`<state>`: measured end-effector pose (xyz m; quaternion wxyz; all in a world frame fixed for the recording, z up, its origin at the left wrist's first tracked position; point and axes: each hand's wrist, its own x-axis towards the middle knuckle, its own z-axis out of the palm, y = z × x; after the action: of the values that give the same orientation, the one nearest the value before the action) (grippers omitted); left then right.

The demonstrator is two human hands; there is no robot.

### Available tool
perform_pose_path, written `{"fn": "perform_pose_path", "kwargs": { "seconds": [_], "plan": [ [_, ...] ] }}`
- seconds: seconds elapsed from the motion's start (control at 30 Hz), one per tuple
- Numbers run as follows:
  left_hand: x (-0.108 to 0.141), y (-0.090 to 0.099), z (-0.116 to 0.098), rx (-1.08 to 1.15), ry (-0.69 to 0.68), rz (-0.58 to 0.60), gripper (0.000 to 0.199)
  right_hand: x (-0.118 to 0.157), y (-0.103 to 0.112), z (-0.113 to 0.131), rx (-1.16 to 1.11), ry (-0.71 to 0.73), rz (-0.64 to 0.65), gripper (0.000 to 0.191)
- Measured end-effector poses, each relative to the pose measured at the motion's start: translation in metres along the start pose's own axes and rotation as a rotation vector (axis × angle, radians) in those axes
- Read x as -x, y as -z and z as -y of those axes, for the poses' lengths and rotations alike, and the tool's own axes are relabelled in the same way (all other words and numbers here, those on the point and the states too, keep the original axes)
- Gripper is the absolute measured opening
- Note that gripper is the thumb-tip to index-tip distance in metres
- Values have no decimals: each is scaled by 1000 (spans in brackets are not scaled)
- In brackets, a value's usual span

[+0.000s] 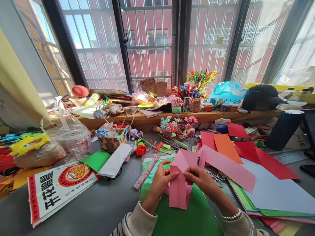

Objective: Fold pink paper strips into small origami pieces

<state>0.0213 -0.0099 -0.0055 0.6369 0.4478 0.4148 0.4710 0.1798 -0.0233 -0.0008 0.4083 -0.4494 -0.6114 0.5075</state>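
Note:
A folded piece of pink paper (179, 193) with crease lines is held up in front of me, its upper part spread wider than its lower part. My left hand (161, 178) pinches its left side, thumb on the front face. On the right, my right hand (199, 178) grips the paper's edge between thumb and fingertips. Beneath both hands lies a green sheet or mat (172, 219). A patterned ruler (146, 172) rests left of my left hand. Scissors (218, 179) lie just right of my right hand, partly hidden.
Coloured paper sheets (283, 193) are stacked at the right, with a loose pink strip (228, 167) on top. A printed paper bag (64, 186) lies at the left. Behind stand a woven basket (112, 142), craft flowers (176, 126) and a dark cylinder (285, 130) below the cluttered windowsill (147, 120).

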Motion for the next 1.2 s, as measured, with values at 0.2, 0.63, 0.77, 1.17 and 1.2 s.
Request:
{"fn": "perform_pose_path", "kwargs": {
  "seconds": [0.2,0.63,0.77,1.17,1.2],
  "plan": [
    [1,0,-1,-4,-1,9,61,3,4,6,-30,-28,27,26],
    [3,-1,-1,-62,20,53,61,4,9,12,-52,-52,-49,27],
    [4,-4,-1,-55,21,163,60,0,0,6,33,47,-37,27],
    [2,-3,-6,159,-23,-70,57,1,-9,11,-454,-83,-278,33],
    [2,-3,-5,134,-32,-57,55,2,-12,12,-480,-99,-252,33]
  ]
}}
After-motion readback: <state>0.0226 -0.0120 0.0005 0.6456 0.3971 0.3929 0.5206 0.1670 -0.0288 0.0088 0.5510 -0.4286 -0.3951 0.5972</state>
